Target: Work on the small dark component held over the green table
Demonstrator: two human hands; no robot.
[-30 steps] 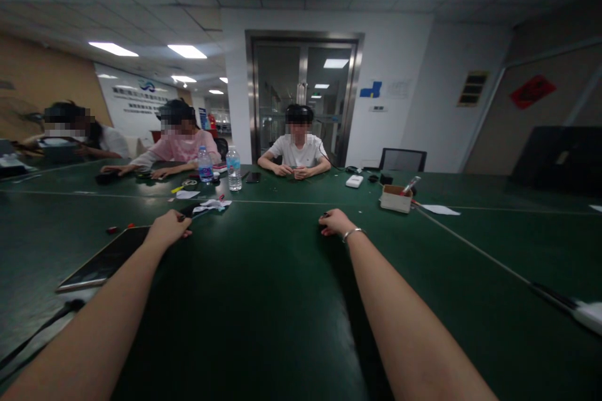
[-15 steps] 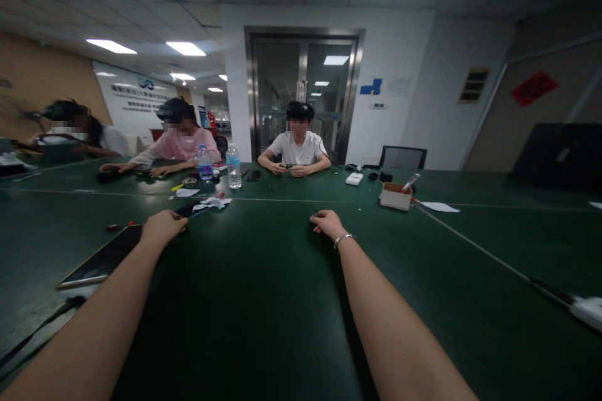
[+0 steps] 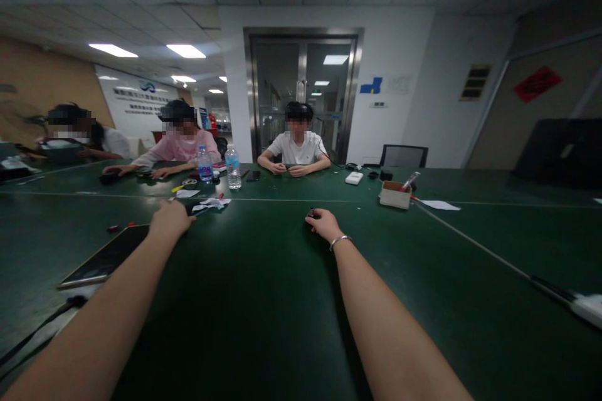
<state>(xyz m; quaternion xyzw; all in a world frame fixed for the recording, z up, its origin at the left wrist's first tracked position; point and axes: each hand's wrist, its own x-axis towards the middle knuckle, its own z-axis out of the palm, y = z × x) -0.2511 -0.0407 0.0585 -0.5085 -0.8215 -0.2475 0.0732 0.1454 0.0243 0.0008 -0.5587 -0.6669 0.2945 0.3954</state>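
Note:
On the green table (image 3: 263,301), my right hand (image 3: 324,224) is closed, its fingertips pinching a small dark object (image 3: 310,213) too small to name. A silver bracelet (image 3: 339,242) circles that wrist. My left hand (image 3: 169,220) is curled beside some crumpled white paper (image 3: 212,203), its back towards me. Its fingers are partly hidden, and what they hold, if anything, cannot be made out. A dark flat tablet-like device (image 3: 106,257) lies partly under my left forearm.
Two water bottles (image 3: 233,167) stand beyond my left hand. A small open box (image 3: 395,195) with a pen-like item sits at the far right. A white cable (image 3: 475,244) runs along the right side. Across the table sits a person in white (image 3: 297,149); other people sit at the left.
My left hand has shifted slightly right and rolled, so its fingers show less. My right hand has moved a little left, and the dark object at its fingertips shows more.

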